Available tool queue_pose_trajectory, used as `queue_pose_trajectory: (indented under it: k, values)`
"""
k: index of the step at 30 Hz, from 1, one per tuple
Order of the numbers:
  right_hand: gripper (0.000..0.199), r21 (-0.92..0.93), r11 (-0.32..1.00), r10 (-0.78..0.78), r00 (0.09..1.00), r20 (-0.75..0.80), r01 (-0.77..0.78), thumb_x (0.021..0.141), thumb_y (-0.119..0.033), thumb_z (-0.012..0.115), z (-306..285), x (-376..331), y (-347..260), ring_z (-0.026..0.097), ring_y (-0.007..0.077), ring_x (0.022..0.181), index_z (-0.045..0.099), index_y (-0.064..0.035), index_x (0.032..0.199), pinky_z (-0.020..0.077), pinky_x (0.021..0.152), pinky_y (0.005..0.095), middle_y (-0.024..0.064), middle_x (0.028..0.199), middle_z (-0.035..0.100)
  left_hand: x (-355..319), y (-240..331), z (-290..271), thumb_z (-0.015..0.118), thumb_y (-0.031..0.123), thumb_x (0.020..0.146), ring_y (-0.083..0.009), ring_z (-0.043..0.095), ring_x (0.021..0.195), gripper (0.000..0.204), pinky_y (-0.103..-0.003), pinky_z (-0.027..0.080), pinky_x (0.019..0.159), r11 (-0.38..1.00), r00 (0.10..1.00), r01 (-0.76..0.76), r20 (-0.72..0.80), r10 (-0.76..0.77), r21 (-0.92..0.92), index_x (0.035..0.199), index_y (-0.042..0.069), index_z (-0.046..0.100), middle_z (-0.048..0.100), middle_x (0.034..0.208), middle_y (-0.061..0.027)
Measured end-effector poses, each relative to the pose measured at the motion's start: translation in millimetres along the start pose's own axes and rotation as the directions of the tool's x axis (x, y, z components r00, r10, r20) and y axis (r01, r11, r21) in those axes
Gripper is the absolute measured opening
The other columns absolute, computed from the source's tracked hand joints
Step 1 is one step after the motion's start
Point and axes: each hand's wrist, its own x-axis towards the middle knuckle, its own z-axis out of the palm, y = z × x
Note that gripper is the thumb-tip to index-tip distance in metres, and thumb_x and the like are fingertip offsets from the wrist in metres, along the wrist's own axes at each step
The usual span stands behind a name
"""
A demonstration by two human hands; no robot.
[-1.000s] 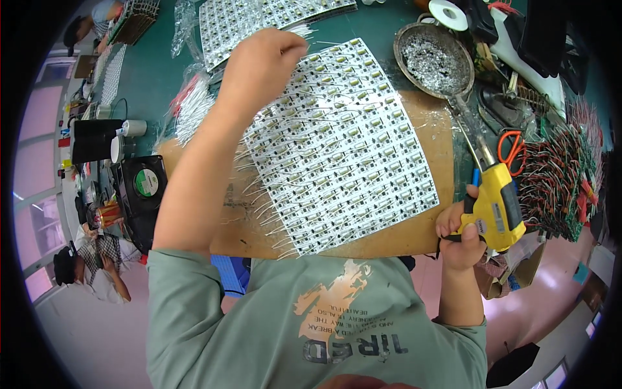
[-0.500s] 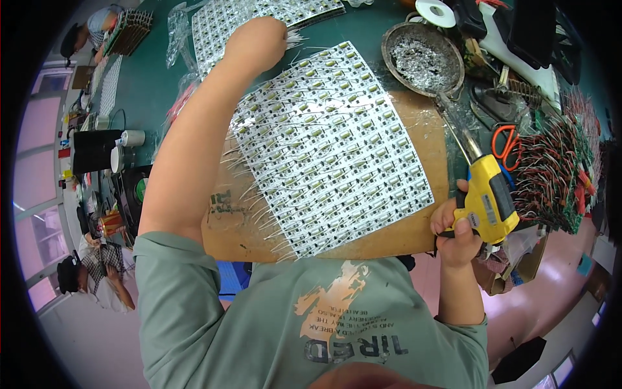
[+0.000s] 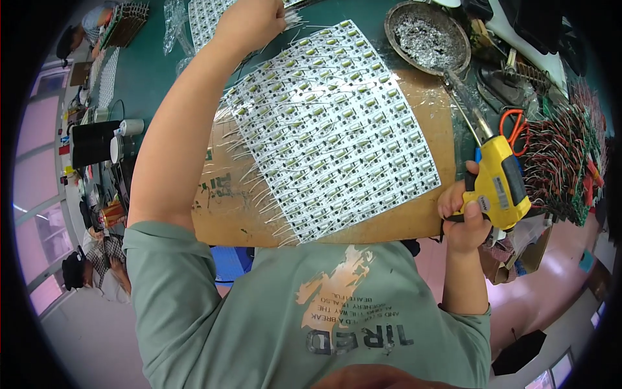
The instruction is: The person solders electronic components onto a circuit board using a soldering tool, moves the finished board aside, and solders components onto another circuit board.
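Yellow glue gun (image 3: 499, 185), white circuit panel (image 3: 330, 136), green table (image 3: 149, 71)

Your left hand (image 3: 249, 23) reaches far over the white circuit-board panel (image 3: 330, 129) on the brown board (image 3: 414, 223); your right hand (image 3: 463, 217) grips the yellow soldering gun (image 3: 500, 185).

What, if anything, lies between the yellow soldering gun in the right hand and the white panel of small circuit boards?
Nothing visible: the right hand holds the yellow soldering gun just off the white panel's right edge, with only bare brown board between them.
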Motion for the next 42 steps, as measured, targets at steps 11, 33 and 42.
queue_pose_trajectory:
  k: [11, 33, 42]
  values:
    - [0.068, 0.024, 0.999, 0.022, 1.0, -0.012, -0.021, 0.079, -0.029, 0.069, 0.0, -0.1, 0.3, 0.041, 0.0113, 0.052, 0.038, 0.0062, 0.129, 0.0352, 0.046, 0.0254, 0.0016, 0.063, 0.043, -10.7, 0.0, -36.0, 0.054, 0.015, 0.077, -0.0372, 0.063, 0.08, 0.02, -0.042, 0.05, 0.073, 0.992, 0.992, -0.124, 0.013, 0.124, 0.007, 0.08, 0.001, 0.068, 0.064, 0.082, -0.0228]
    - [0.067, -0.005, 1.0, 0.02, 1.0, 0.013, -0.02, 0.081, -0.031, 0.067, 0.6, -0.8, -2.9, 0.04, 0.0112, 0.052, 0.038, 0.0057, 0.129, 0.0345, 0.047, 0.0249, 0.0015, 0.063, 0.041, -31.2, 13.2, -43.4, 0.061, 0.006, 0.079, -0.0322, 0.064, 0.088, 0.014, -0.036, 0.052, 0.073, 0.839, 0.953, -0.278, 0.246, 0.179, 0.468, 0.092, 0.007, 0.068, 0.066, 0.092, -0.0121]
    - [0.07, -0.113, 0.993, 0.022, 0.999, 0.036, -0.018, 0.081, -0.036, 0.067, -5.1, -6.5, 0.5, 0.041, 0.0117, 0.053, 0.037, 0.0045, 0.13, 0.0345, 0.046, 0.0252, 0.0015, 0.065, 0.042, -99.1, 78.2, -21.4, 0.063, 0.01, 0.082, -0.0291, 0.063, 0.082, 0.011, -0.036, 0.051, 0.069, 0.911, 0.936, -0.348, -0.139, 0.324, -0.22, 0.092, 0.009, 0.067, 0.064, 0.089, -0.0083]
